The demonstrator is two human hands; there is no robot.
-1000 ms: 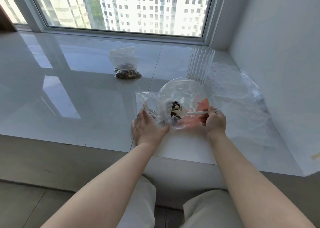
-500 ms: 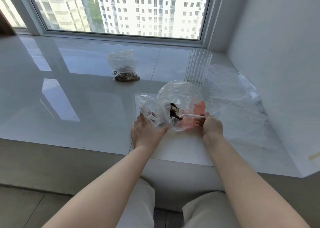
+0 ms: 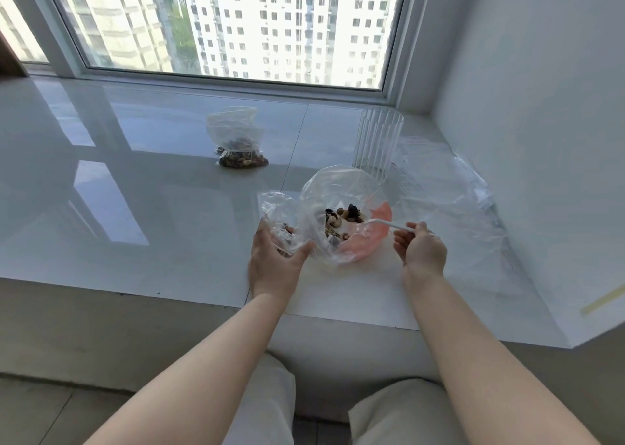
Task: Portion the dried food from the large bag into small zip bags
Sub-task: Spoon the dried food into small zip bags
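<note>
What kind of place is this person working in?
Probably a high-rise flat: a glossy white window ledge serves as the worktop, and the large window looks straight out at apartment towers.

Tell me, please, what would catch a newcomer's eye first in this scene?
The big bag of dried food at the ledge's front, its pink patch showing, with the left hand gripping a small bag beside it. The right hand holds a white spoon reaching into the big bag. Farther back sit a filled bag and a ribbed cup.
</note>
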